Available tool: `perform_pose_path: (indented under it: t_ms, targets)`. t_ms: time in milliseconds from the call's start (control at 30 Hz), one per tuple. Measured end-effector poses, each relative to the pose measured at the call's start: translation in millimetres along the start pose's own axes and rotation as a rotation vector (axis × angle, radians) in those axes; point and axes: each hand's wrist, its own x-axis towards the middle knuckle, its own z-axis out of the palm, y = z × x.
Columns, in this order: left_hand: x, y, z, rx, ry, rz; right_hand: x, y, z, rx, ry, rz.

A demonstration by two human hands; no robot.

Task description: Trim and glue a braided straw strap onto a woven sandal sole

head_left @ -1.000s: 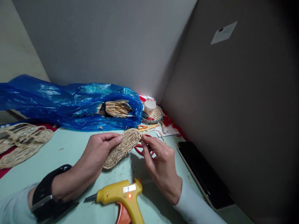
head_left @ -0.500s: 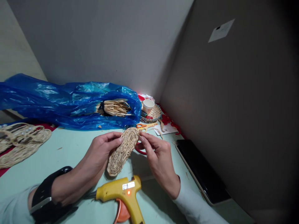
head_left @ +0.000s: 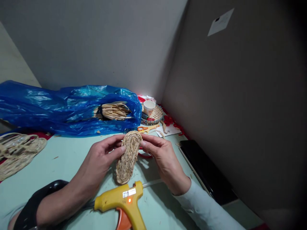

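Both hands hold a small woven straw sole (head_left: pixel 128 155) above the pale green bench (head_left: pixel 59 159). The left hand (head_left: pixel 100 163) grips its left edge with thumb and fingers closed on it; the right hand (head_left: pixel 163 159) pinches its right edge near the top. Just below the hands lies a yellow glue gun (head_left: pixel 122 199) with an orange light on. Beyond the hands sits a blue plastic bag (head_left: pixel 69 108) with straw inside. To the right of the right hand lies a black tablet (head_left: pixel 203 169).
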Motion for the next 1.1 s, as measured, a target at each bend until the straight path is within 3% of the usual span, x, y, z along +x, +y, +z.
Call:
perform_pose_path:
  t_ms: [300, 600, 1100]
  targets:
    - [8.6, 2.3, -2.3, 0.142, -0.009, 0.12, -2.2, -5.8, 2.6, 0.129, -0.044, 0.051]
    - [9.9, 4.9, -1.6, 0.113, -0.07, 0.09, 1.3, -6.5, -0.1, 0.195, -0.077, 0.1]
    - [17.5, 9.4, -5.9, 0.121, -0.035, 0.054, 3.5, -5.9, -3.4, 0.182, -0.101, 0.088]
